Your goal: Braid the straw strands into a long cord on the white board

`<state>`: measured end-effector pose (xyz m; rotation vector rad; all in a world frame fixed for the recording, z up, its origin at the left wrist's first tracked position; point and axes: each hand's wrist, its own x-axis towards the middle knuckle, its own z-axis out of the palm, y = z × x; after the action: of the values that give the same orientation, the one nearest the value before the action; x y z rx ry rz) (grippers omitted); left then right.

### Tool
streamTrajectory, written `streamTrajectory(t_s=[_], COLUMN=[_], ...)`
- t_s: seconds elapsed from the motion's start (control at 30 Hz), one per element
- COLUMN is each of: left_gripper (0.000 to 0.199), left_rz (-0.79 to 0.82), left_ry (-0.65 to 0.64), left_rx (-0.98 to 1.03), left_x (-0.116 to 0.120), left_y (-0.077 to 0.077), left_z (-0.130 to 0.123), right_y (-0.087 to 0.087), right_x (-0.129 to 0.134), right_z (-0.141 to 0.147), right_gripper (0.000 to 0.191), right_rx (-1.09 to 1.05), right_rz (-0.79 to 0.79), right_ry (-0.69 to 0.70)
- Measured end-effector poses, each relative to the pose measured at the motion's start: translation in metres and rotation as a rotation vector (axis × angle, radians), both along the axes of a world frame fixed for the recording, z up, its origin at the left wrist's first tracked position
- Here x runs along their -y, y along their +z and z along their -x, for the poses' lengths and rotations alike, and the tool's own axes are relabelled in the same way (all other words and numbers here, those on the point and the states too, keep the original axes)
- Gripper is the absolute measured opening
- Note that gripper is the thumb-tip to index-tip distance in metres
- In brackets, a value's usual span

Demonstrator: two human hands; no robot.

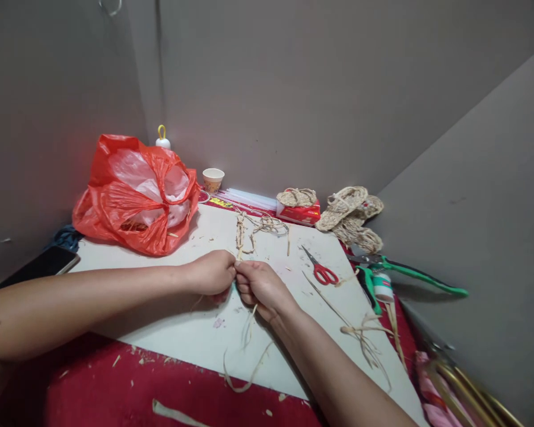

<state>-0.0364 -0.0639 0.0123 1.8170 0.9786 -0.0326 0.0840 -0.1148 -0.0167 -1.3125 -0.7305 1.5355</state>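
**Both hands pulling at a straw braid, loose ends about**

Risk: weave could be loosening if either pinch is slipping; thin, dry-looking strips could be splitting under a hard tug. Tangled strands are lying beside the braid, possibly catching and dragging with it. Loose strip is trailing toward the near edge, maybe snagging on the right wrist. Red scissors are lying well apart, to the right.

Straw braid is lying on the white surface just beyond the fingers, near end running in between them. Right hand is pinching that end, thumb against finger; left hand is curling tight there too, contact partly hidden.
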Motion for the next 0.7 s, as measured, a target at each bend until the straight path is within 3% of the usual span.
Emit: streamTrajectory(t_s=[0.27,0.47,0.6,0.7], left_gripper=[0.02,0.019,0.024,0.031], left_rz=[-0.474,-0.459,-0.365,-0.549], left_ry=[0.084,0.102,0.067,0.198], left_rx=[-0.055,-0.007,0.006,0.119], left_x=[0.024,0.03,0.02,0.005], left_y=[-0.005,-0.005,0.011,0.02], left_z=[-0.001,0.006,0.027,0.039], right_y=[0.001,-0.002,0.0,0.002], right_x=[0.004,0.003,0.002,0.001], right_z=[0.005,0.004,-0.002,-0.006], right_gripper=[0.03,0.029,0.024,0.02], right_rx=[-0.078,-0.083,-0.096,-0.089], right_rz=[-0.034,-0.049,-0.061,-0.06], right_ry=[0.013,0.079,0.139,0.184])
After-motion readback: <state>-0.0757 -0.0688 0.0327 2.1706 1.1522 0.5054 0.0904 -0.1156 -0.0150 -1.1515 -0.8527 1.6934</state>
